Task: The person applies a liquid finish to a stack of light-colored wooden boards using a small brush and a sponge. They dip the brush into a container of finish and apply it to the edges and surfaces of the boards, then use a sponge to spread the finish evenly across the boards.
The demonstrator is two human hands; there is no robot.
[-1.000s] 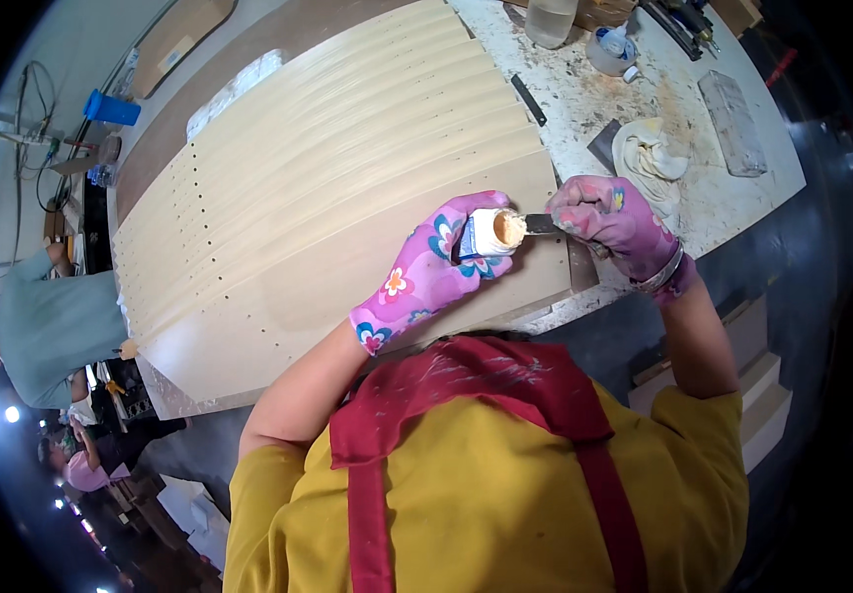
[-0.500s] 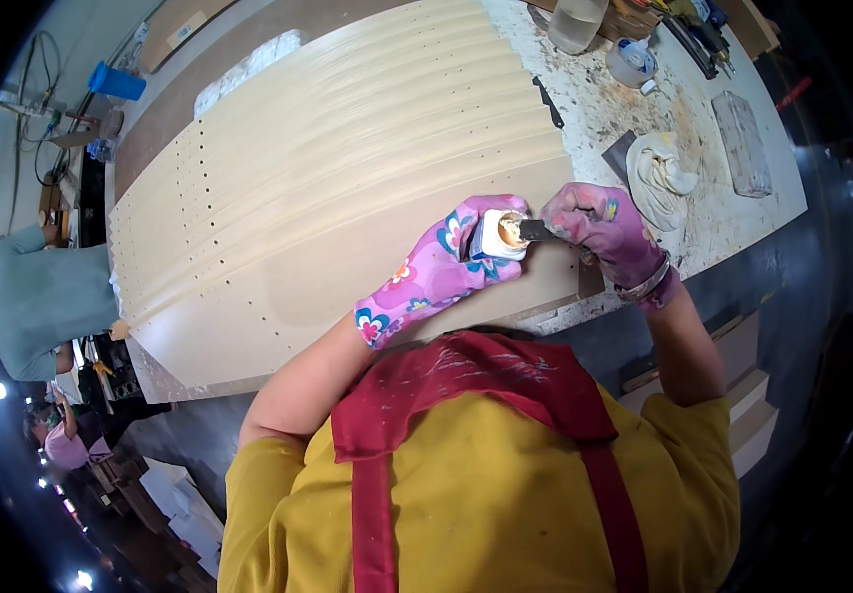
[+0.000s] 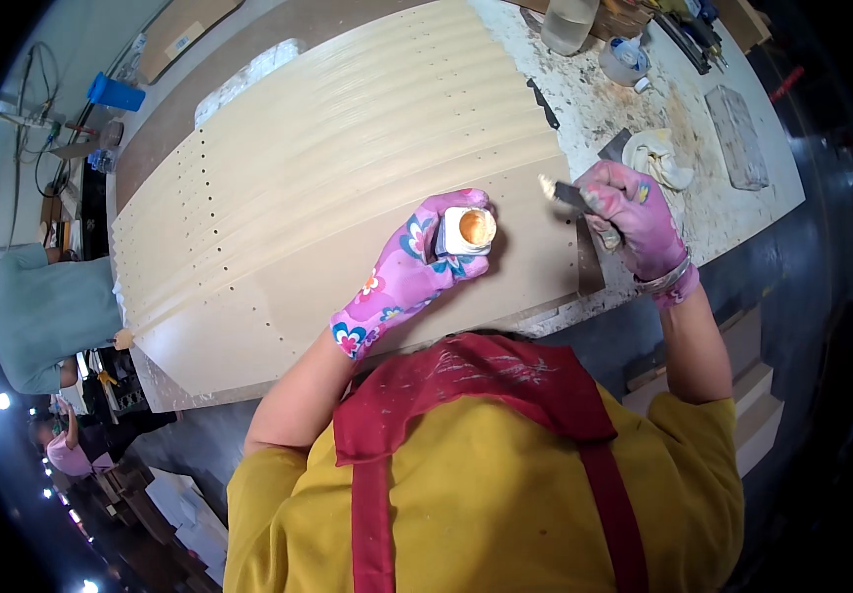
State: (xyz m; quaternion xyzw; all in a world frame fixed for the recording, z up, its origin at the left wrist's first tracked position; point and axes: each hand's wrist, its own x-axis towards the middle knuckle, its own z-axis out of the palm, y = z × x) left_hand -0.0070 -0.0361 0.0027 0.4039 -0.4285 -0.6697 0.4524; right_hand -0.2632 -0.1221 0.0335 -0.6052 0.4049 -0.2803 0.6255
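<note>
My left hand [image 3: 414,245], in a pink flowered glove, is wrapped round a small white square jar [image 3: 454,239]. The jar's round mouth faces up and shows tan paste inside. To its right, my right hand [image 3: 641,215] wears a matching glove and grips a putty knife [image 3: 571,196]. A dab of pale paste [image 3: 547,186] sits on the knife's tip, well apart from the jar. Both hands are above the near right part of light wooden panels [image 3: 347,138], which lie in overlapping rows with small dark holes.
On the stained white tabletop [image 3: 599,109] lie a cream cloth [image 3: 659,158], a grey block [image 3: 737,138], a round tub [image 3: 626,61], a clear jar [image 3: 568,25] and several hand tools [image 3: 691,40]. A blue cup [image 3: 115,92] stands far left. A person in green [image 3: 56,311] is at the table's left end.
My right hand has drawn the putty knife out of the jar and to the right, with paste on its tip. My left hand has shifted slightly left with the jar.
</note>
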